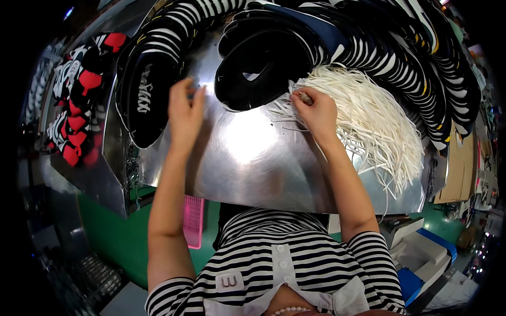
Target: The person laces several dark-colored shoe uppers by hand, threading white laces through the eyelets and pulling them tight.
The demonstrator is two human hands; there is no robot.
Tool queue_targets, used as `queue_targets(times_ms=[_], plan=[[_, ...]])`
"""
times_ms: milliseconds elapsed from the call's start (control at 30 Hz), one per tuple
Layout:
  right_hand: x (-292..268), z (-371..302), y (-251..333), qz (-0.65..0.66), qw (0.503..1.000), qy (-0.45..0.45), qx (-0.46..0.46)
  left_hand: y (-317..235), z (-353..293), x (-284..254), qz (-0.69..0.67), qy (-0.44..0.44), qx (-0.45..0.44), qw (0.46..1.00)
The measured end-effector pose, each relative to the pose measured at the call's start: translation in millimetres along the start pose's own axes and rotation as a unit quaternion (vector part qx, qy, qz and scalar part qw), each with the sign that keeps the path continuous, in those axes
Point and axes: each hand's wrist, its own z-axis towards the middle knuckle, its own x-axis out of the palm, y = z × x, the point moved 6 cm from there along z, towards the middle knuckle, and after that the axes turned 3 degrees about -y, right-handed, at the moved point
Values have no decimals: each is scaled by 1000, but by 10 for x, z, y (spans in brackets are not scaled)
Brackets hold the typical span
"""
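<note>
My left hand (184, 116) is raised over the metal table, beside a black shoe upper (139, 118) threaded with white lace. Its thumb and fingers are apart, with nothing visible between them. My right hand (320, 113) is closed in a pinch at the near left edge of a heap of white shoelaces (377, 118). A small brownish bit shows at its fingertips, too small to name. Between the hands, toward the far side, lies another black shoe upper (253, 87), its opening facing up, at the front of a stacked row.
Long curved rows of nested black-and-white shoe uppers (363, 52) fill the far side of the shiny metal table (253, 174). Red, black and white pieces (89, 81) are piled at the left. A pink basket (193, 221) is below the table; cartons (419, 253) stand at the lower right.
</note>
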Motion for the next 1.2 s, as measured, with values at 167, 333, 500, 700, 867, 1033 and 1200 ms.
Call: queue_targets(times_ms=[167, 333, 500, 700, 867, 1033, 1200], plan=[[-548, -208, 1136, 340, 928, 143, -49, -53, -87, 242, 97, 77, -85, 989], [-2121, -755, 1887, 619, 738, 73, -258, -465, -59, -178, -27, -115, -17, 993], [-3057, -1311, 1273, 687, 618, 192, -331, -1818, -825, -648, 30, -186, 320, 929], [-1333, -1588, 377, 608, 767, 134, 155, -1890, -1789, 374, -30, 198, 179, 963], [-499, -1820, 130, 537, 785, 158, 265, -1598, -1146, -144, 92, 116, 241, 959], [-96, -1508, 129, 517, 801, 158, 257, -997, -826, 99, 132, 466, -7, 875], [-151, -1337, 79, 437, 870, 121, 191, -913, -1278, 375, -167, 572, -458, 660]])
